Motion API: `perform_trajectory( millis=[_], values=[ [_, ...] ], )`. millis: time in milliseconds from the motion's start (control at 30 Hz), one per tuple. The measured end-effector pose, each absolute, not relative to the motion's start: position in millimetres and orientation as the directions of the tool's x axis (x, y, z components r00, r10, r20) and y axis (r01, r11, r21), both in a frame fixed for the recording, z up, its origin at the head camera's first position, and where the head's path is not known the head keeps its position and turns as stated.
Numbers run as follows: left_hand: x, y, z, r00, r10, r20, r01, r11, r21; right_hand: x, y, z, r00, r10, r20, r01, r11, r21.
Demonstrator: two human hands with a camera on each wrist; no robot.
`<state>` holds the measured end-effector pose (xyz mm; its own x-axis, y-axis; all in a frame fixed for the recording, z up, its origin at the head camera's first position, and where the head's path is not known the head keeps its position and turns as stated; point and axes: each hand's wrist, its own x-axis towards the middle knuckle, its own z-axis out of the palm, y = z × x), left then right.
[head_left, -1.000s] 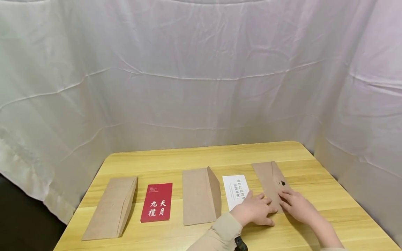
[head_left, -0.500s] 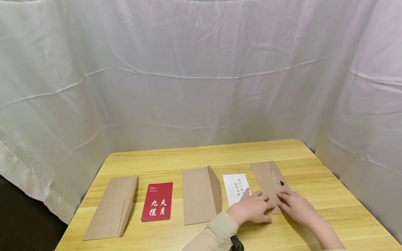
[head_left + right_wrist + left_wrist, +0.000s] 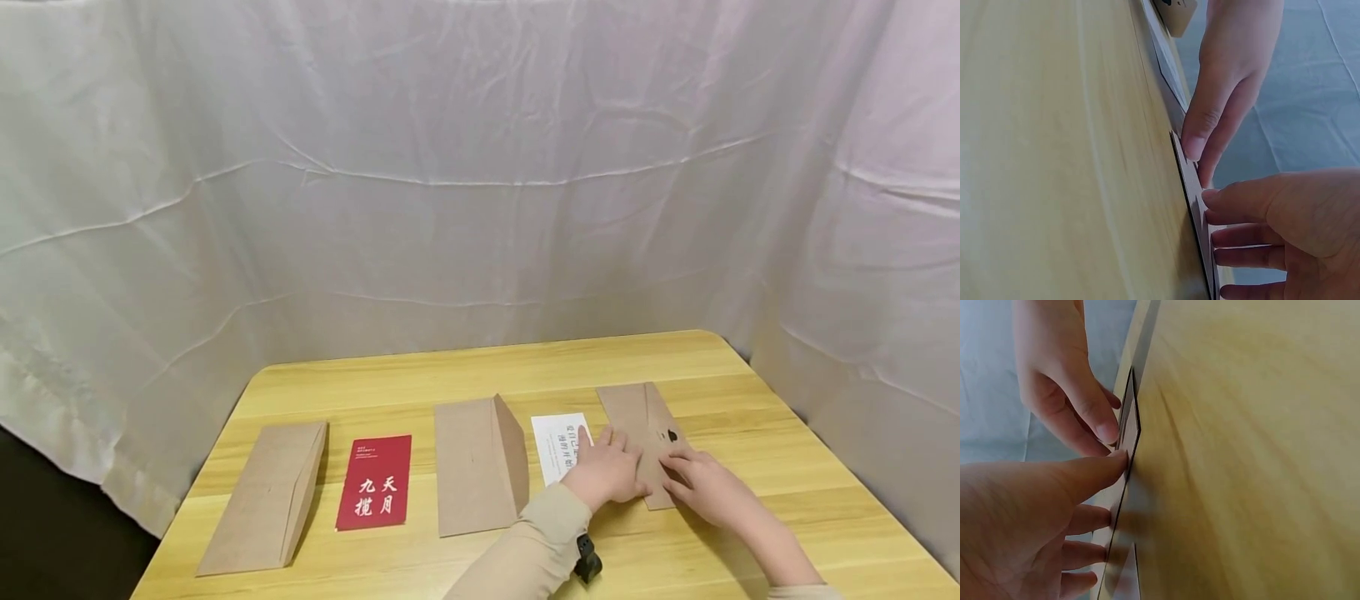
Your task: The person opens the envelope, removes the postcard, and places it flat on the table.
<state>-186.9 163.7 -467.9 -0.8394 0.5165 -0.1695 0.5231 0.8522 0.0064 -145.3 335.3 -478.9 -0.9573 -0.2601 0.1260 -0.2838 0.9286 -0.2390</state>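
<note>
In the head view, a brown kraft envelope [image 3: 636,417] lies at the right with its flap folded over and a small black mark on it. My left hand [image 3: 606,473] rests on its lower left side, fingers extended and partly over a white card [image 3: 557,442] with printed Chinese text. On the lower right part of the same envelope, my right hand [image 3: 712,490] touches the paper with its fingertips. The left wrist view shows the left hand's thumb [image 3: 1100,474] against the envelope edge. In the right wrist view, the right hand's fingers [image 3: 1247,256] touch the envelope from the side.
Left of the white card lies a second kraft envelope [image 3: 471,471] with its flap raised. A red card [image 3: 375,482] with white characters comes after it, then a third envelope [image 3: 258,500] at the far left. Pale curtains [image 3: 480,242] surround the wooden table [image 3: 495,367].
My left hand has shifted slightly right and up, its fingers reaching further over the envelope and card. My right hand stays at almost the same spot on the envelope.
</note>
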Motion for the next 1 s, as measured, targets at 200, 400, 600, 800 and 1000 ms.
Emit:
perform_trajectory(
  millis=[200,400,600,800,1000],
  values=[
    [-192,163,-468,-0.842,0.503,-0.193,0.507,0.861,0.031,-152,342,-478,-0.955,-0.273,0.116,-0.295,0.916,-0.272],
    [-193,164,-467,-0.825,0.512,-0.238,0.520,0.853,0.034,-160,347,-482,-0.952,-0.288,0.103,-0.305,0.920,-0.247],
    [-190,165,-468,-0.824,0.510,-0.247,0.528,0.849,-0.005,-166,350,-487,-0.943,-0.307,0.128,-0.328,0.921,-0.208],
    [-190,165,-468,-0.825,0.508,-0.246,0.527,0.850,-0.014,-172,350,-493,-0.930,-0.313,0.192,-0.345,0.924,-0.163],
    [-192,165,-466,-0.814,0.524,-0.251,0.533,0.845,0.037,-176,348,-492,-0.918,-0.323,0.229,-0.360,0.922,-0.141]
  ],
)
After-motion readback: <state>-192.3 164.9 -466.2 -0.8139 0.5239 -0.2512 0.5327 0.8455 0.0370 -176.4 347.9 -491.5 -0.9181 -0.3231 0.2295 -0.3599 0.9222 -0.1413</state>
